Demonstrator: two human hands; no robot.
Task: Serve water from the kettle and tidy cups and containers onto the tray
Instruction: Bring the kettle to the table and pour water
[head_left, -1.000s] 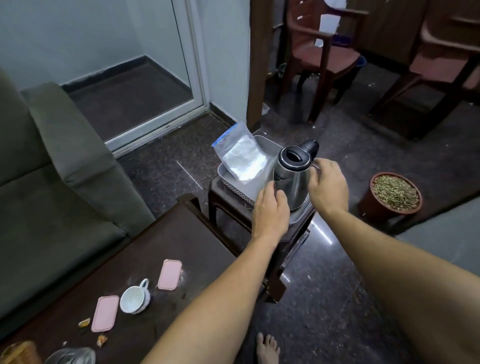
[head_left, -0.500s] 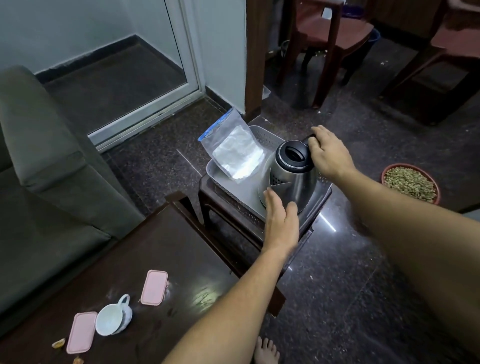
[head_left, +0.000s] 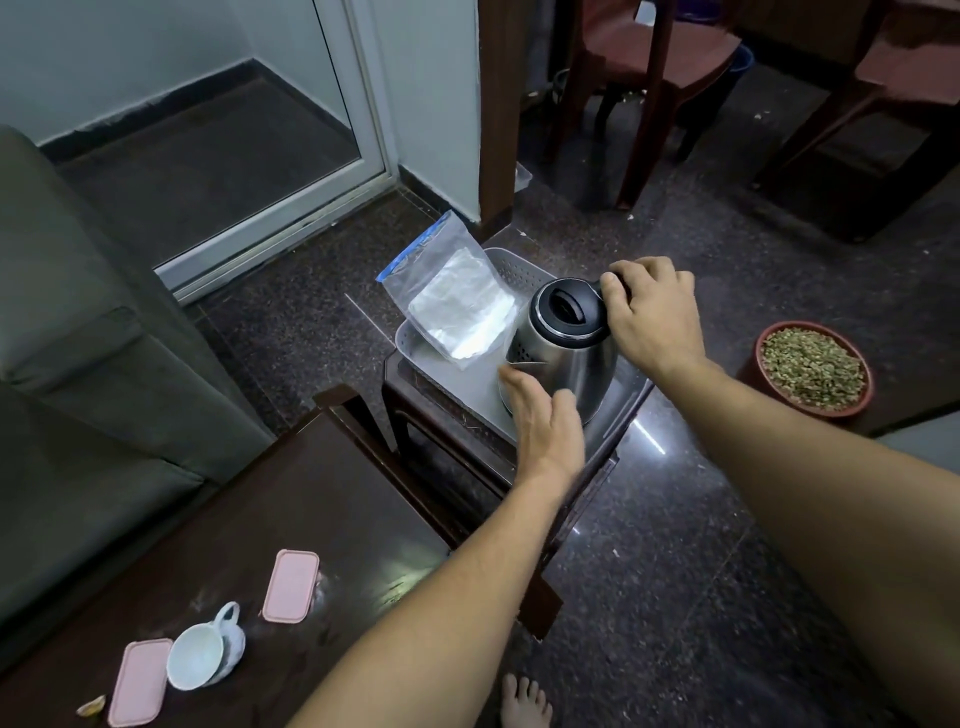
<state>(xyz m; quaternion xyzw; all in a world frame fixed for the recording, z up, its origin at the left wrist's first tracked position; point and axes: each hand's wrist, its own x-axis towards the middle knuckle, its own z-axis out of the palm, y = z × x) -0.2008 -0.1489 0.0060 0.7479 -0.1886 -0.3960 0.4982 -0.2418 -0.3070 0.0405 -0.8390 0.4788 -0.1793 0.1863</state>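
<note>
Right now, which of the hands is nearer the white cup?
Left. The left hand rests on the kettle, nearer the white cup; the right hand grips its handle, farther away.

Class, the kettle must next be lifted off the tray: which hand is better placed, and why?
Right. The right hand already wraps the kettle handle; the left hand only rests flat against its body.

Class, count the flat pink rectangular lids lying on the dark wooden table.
2: one pink lid right of the white cup, another at its left. None seem hidden.

kettle handle hidden, foot cropped
</note>
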